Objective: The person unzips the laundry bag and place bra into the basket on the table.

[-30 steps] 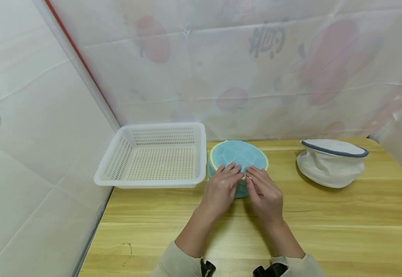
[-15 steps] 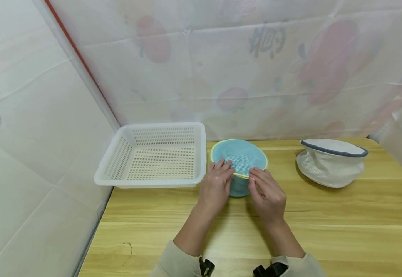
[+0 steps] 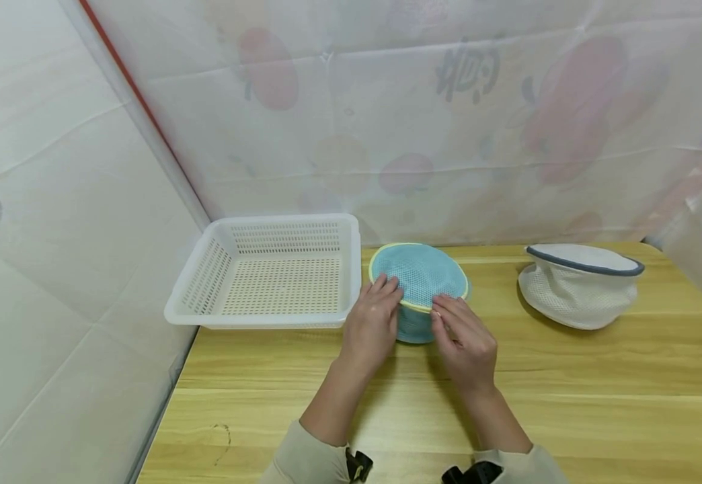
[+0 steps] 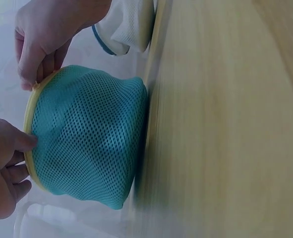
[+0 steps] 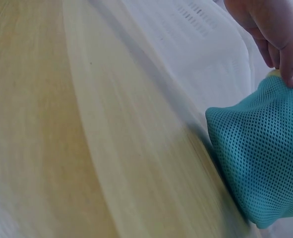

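Note:
A round blue mesh laundry bag (image 3: 425,270) with yellow trim stands upright on the wooden table. My left hand (image 3: 370,321) pinches the left front of its top rim, fingers over the lid and thumb on the side. At the front right of that rim, my right hand (image 3: 467,337) pinches the yellow trim; the left wrist view shows its fingertips bunched there, hiding what small part they hold. The mesh side (image 4: 87,134) bulges slightly in the left wrist view. Farther right sits a white mesh laundry bag (image 3: 577,292) with dark blue trim, touched by neither hand.
A white perforated plastic basket (image 3: 266,320) stands just left of the blue bag, with nothing visible inside. Behind the table (image 3: 569,396) hangs a pale printed sheet (image 3: 351,134). Another pale sheet covers the left side.
My left hand has slid leftward along the rim, away from the right hand. The right hand moved slightly right, then a little back left. The white bag and basket stay put.

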A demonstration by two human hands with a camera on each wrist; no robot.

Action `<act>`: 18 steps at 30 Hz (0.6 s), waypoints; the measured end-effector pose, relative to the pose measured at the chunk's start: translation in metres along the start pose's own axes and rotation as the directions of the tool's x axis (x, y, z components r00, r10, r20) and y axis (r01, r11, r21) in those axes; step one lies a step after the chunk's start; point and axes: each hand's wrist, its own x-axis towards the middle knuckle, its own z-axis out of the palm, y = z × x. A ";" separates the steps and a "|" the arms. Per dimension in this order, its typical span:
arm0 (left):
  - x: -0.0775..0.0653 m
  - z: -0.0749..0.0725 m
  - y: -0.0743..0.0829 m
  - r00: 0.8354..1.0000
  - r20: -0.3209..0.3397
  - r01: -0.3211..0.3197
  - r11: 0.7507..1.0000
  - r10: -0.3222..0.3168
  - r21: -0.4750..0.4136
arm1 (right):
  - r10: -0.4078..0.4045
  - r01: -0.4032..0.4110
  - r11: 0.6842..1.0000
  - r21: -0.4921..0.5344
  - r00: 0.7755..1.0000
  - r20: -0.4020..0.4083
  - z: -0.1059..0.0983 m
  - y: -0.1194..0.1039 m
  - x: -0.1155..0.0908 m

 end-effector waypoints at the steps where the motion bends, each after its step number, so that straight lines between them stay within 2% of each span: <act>1: 0.000 0.000 0.001 1.000 0.004 -0.008 1.000 0.008 0.001 | -0.002 0.002 1.000 0.001 1.000 0.002 0.000 0.000 0.000; 11: -0.003 0.002 0.012 0.986 0.029 -0.167 0.985 0.166 0.041 | -0.038 0.037 0.999 0.021 0.999 0.029 0.003 -0.002 -0.002; 18: -0.005 0.005 0.015 0.983 0.001 -0.184 0.983 0.184 0.001 | -0.049 0.049 0.999 0.016 0.997 0.052 0.003 -0.003 -0.002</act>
